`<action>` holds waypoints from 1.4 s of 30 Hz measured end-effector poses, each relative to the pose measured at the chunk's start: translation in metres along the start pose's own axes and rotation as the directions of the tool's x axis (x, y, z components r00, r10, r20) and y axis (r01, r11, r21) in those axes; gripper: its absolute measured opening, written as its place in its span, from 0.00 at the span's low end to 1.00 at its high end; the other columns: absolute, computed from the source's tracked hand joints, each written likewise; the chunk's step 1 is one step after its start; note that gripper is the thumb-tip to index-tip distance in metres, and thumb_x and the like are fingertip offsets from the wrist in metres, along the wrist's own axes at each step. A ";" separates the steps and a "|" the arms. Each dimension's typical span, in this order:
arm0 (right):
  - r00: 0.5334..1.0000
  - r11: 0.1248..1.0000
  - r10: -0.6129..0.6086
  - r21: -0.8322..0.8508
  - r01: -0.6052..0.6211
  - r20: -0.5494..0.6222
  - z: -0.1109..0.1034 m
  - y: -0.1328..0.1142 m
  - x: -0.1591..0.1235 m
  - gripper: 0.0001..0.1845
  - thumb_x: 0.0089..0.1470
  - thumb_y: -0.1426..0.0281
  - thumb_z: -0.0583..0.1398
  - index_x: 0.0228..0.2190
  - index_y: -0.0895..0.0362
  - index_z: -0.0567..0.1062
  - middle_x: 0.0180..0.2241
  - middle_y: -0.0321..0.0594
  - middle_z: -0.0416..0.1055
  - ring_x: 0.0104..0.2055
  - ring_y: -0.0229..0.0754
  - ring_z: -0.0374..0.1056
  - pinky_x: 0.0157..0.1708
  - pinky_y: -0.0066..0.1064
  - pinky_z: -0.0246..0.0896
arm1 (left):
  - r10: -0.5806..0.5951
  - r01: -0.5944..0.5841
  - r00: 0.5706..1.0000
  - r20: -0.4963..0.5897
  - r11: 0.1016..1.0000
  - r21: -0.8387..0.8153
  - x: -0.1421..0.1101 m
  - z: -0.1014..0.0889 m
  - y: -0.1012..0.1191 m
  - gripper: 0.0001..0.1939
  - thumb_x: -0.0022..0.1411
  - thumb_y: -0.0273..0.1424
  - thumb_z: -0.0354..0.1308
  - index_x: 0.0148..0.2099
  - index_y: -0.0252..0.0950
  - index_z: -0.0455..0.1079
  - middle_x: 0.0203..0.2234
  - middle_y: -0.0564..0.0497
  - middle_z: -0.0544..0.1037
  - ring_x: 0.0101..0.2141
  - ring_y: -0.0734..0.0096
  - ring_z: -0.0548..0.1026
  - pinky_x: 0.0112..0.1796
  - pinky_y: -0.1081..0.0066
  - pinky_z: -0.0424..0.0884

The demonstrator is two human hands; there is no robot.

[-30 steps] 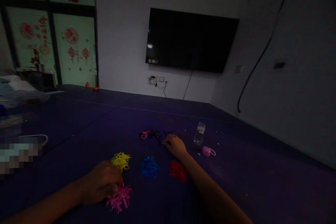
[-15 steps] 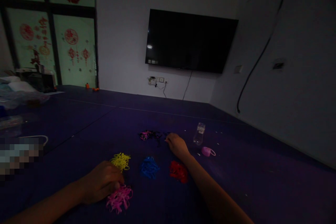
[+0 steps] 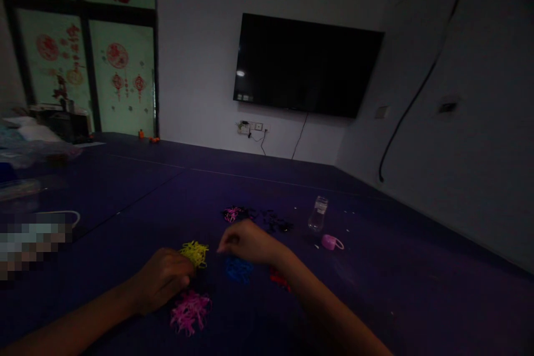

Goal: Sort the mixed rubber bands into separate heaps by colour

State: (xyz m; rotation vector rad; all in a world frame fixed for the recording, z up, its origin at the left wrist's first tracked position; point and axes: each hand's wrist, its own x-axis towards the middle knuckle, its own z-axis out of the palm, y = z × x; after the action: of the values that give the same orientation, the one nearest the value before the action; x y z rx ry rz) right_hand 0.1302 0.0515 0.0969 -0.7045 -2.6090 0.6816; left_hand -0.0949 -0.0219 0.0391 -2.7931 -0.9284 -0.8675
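Note:
My left hand (image 3: 164, 278) rests with curled fingers between a pile of thin yellow bands (image 3: 195, 254) and a pile of pink bands (image 3: 191, 312). Whatever its fingers hold, if anything, is hidden. Above a blue pile (image 3: 238, 270) hovers my right hand (image 3: 248, 242), thumb and forefinger pinched together and pointing left; nothing can be made out in the pinch. My right forearm partly covers a red pile (image 3: 280, 278). Beyond the hand lie a small pink bunch (image 3: 231, 213) and scattered black bands (image 3: 273, 220).
A clear plastic bottle (image 3: 319, 214) and a pink cap with a loop (image 3: 330, 242) lie to the right on the purple surface (image 3: 146, 194). White scraps are scattered around them. Plastic bags (image 3: 37, 147) sit at the far left. A television (image 3: 306, 67) hangs on the wall.
My right hand has moved left and nearer, from the black bands to above the blue pile. My left hand has shifted slightly away from the pink pile.

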 end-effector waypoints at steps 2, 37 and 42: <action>0.984 0.989 -0.125 -0.056 0.133 0.128 0.020 -0.020 0.003 0.06 0.50 0.74 0.59 0.30 0.60 0.77 0.29 0.37 0.75 0.30 0.33 0.69 0.29 0.21 0.58 | -0.033 0.033 0.998 -0.054 0.999 0.001 -0.001 0.000 -0.003 0.33 0.68 0.44 0.25 0.26 0.36 0.65 0.17 0.52 0.69 0.19 0.73 0.68 0.24 0.74 0.60; 0.723 0.647 0.383 -0.393 -0.654 -0.575 -0.034 0.129 -0.063 0.21 0.60 0.61 0.48 0.27 0.55 0.76 0.28 0.42 0.75 0.32 0.41 0.71 0.26 0.26 0.52 | -0.508 0.523 0.804 0.310 0.852 0.040 0.171 0.039 -0.117 0.12 0.62 0.35 0.56 0.31 0.31 0.69 0.25 0.53 0.74 0.27 0.73 0.73 0.32 0.69 0.70; 0.728 0.641 0.395 -0.400 -0.655 -0.560 -0.034 0.128 -0.063 0.21 0.60 0.62 0.47 0.27 0.55 0.76 0.29 0.42 0.75 0.33 0.40 0.71 0.27 0.25 0.52 | -0.473 0.506 0.785 0.399 0.862 0.027 0.160 0.045 -0.125 0.12 0.62 0.35 0.56 0.32 0.30 0.69 0.26 0.53 0.74 0.28 0.72 0.73 0.32 0.69 0.70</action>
State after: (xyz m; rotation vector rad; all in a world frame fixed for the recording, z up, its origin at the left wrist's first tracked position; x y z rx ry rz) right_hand 0.2447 0.1270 0.0441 -1.6669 -2.1450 -0.1849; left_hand -0.0390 0.1756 0.0745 -2.8899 -1.7822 -0.3656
